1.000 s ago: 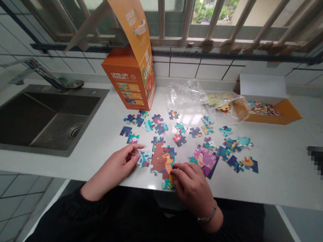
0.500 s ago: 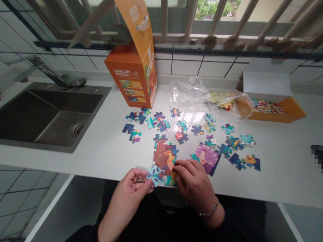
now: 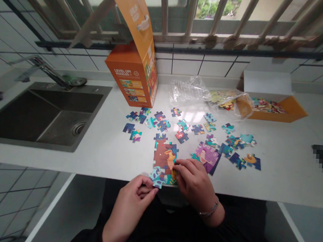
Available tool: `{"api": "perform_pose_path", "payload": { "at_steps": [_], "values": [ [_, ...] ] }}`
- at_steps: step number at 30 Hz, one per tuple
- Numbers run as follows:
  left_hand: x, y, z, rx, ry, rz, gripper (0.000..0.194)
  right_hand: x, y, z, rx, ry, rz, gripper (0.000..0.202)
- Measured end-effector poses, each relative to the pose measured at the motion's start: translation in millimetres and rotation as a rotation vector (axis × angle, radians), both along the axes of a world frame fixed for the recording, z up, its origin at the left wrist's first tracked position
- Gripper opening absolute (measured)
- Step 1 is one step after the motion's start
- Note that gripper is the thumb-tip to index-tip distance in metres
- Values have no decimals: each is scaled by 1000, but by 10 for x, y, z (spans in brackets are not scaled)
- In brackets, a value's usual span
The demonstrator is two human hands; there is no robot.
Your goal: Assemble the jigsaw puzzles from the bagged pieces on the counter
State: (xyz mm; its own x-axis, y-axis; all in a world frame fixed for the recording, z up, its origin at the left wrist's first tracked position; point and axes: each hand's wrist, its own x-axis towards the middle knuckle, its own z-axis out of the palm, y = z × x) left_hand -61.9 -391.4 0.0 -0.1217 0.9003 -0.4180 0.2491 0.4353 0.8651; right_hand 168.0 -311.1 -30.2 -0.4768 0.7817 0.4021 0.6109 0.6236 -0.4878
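Observation:
My left hand (image 3: 138, 193) pinches the lower edge of a light blue puzzle piece (image 3: 157, 176) with purple spots. That piece lies at the bottom left corner of a partly joined puzzle (image 3: 163, 154) with a brown figure, by the counter's front edge. My right hand (image 3: 193, 178) rests on the puzzle's right side, fingers curled at a yellow-orange part; whether a loose piece is under the fingertips is hidden. A joined purple section (image 3: 206, 157) lies just beyond my right hand.
Several loose puzzle pieces (image 3: 182, 136) spread across the white counter (image 3: 99, 142). An orange puzzle box (image 3: 128, 74) stands open at the back. Behind lie clear plastic bags (image 3: 189, 90) and an open yellow box (image 3: 278, 116) holding pieces. A sink (image 3: 48, 113) is at the left.
My left hand has moved slightly right, turning the light blue piece more upright against the puzzle's bottom left corner. My right hand has stayed in place.

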Motion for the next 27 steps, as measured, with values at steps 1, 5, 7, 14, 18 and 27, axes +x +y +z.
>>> {"api": "perform_pose_path", "payload": {
  "at_steps": [1, 5, 7, 14, 18, 27],
  "values": [
    [-13, 3, 10, 25, 64, -27, 23, -1, -1, 0, 0, 1, 0, 20],
    [-73, 5, 46, 146, 336, -130, 9, 1, -3, 0, 2, 3, -5, 19],
    [-100, -3, 31, 213, 414, -189, 11, 3, -4, 0, 3, 1, -5, 19],
    [-144, -29, -45, 619, 639, -417, 21, 6, -6, -12, 10, -5, 2, 20],
    [-160, -33, -1, 833, 724, -469, 21, 5, -3, -16, 19, 0, 7, 20],
    [-203, 8, -102, 940, 838, -516, 28, 7, -3, -22, -1, 6, 6, 21]
  ]
}}
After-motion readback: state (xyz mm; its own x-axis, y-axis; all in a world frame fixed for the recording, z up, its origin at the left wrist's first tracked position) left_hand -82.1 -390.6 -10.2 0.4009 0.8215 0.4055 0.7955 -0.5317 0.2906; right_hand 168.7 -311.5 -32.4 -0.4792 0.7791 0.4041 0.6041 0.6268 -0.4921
